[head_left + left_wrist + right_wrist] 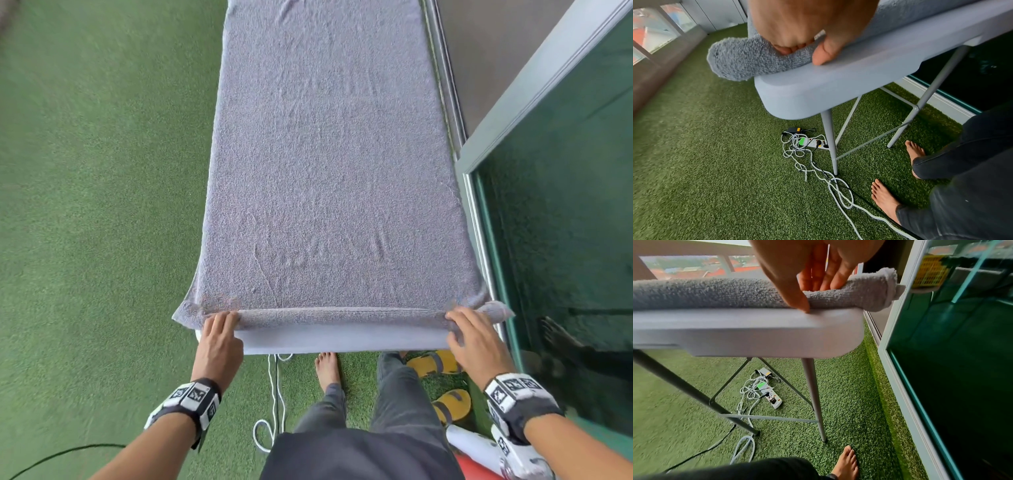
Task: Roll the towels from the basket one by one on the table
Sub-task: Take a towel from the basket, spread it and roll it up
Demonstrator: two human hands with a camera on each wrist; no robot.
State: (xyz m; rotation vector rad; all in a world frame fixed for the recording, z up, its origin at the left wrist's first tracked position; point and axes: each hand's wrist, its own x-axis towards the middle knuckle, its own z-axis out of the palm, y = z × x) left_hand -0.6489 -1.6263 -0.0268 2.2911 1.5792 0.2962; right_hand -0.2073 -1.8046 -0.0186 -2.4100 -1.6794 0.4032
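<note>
Towel: grey terry towel (329, 164) is lying flat lengthwise over the table, covering nearly the whole top; near edge is turning up into a thin first roll running L to R across the near end.
Roll ends: both are sticking out past the table's corners, L end drooping a bit over the edge in the left wrist view.
Table: pale grey plastic top (339, 341), only a bare strip is showing betw. the roll and the near rim; grey metal folding legs (830, 139) underneath.
Left hand: (219, 339) is sitting on the roll's L end, fingers curling over the top of the cloth, thumb pressing at the roll's near side just above the table rim. Gripping the towel.
Right hand: (474, 339) is doing the same at the R end, fingers over the roll, thumb tip (804, 308) tucking in where cloth meets table top. Gripping the towel.
Person: standing at the table's near end, dark trousers, barefoot on the turf, marker-patterned bands on both wrists.
Floor: green artificial grass (96, 205).
Under table: white power strip (773, 400) w/ plugs in it, white & black cables tangling around it, one white cable trailing toward the person's feet.
Right side: dark green-tinted glass panel (565, 205) in a pale frame, close beside the table.
By the feet: pair of yellow sandals (442, 377) on the grass near the glass.
</note>
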